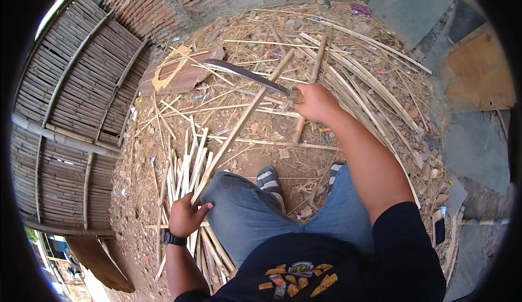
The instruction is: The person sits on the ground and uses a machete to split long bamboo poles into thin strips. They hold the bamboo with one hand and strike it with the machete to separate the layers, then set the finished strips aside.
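My right hand (317, 103) is closed round the short handle of a machete (239, 72). Its long blade points left and bends slightly toward the tip. A pale bamboo strip (239, 122) slants from beside my left thigh up to the far middle, and the blade crosses it near its far end. Whether the blade touches the strip I cannot tell. My left hand (185, 216) grips the strip's near end, thumb out to the side and fingers partly hidden. Around and under that hand lies a pile of split bamboo strips (187, 163).
A bamboo pole (319, 57) lies beyond my right hand. More long strips (375, 79) spread at the far right. A rusty sheet (179, 79) lies far left, before a bamboo-slat wall (70, 84). Grey panels (416, 3) stand right, near a phone (438, 227). My sandalled feet are close by.
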Motion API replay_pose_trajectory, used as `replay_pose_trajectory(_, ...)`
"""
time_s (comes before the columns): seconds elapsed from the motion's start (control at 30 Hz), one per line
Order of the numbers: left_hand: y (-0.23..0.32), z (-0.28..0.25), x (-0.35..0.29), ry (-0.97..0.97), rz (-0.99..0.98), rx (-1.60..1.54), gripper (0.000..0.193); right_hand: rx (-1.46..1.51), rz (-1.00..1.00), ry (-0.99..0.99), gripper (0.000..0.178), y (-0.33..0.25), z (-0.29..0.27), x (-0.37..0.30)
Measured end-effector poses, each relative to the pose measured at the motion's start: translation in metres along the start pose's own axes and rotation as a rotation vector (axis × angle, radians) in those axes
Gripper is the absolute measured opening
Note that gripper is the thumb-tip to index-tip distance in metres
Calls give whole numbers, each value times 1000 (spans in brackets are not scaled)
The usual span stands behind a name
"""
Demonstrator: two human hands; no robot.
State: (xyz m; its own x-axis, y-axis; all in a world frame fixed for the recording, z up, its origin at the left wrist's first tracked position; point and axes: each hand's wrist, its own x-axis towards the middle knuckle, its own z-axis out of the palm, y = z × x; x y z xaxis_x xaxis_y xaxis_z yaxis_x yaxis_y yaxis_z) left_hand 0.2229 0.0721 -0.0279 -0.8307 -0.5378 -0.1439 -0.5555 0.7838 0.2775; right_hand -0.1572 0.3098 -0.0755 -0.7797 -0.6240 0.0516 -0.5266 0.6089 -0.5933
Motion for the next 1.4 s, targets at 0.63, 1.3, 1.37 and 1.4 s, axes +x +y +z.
replay_pose_trajectory(0.63,-3,-2,-9,61,49,-309,37,58,-170,297,40,6,-32,-16)
replay_pose_trajectory(1.3,-30,3,-10,368,217,-9,48,-49,-291,217,39,-9,-59,-33)
replay_pose_trajectory(1.37,-35,3,-10,380,212,20,45,66,-225,308,41,4,-59,-24)
replay_pose_trajectory(1.4,-37,2,-10,389,216,35,44,70,-197,295,42,10,-57,-23)
